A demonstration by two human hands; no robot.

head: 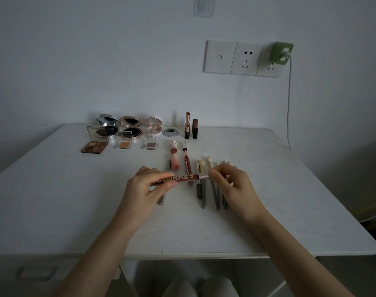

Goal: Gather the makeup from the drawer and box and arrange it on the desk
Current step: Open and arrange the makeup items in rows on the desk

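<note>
A dark red lip gloss tube with white lettering is held level above the white desk. My left hand grips its red body. My right hand pinches its silver cap end. Under my hands lies a row of makeup brushes and pencils. Beyond them lie a pink lip tint and a second red gloss. Two lipsticks stand upright at the back. Open compacts, an eyeshadow palette and two small single shadows sit at the back left.
A round cable grommet is set in the desk near the wall. A wall socket panel carries a green charger whose cable hangs to the desk's right rear. A shut drawer front shows below the desk's front left edge.
</note>
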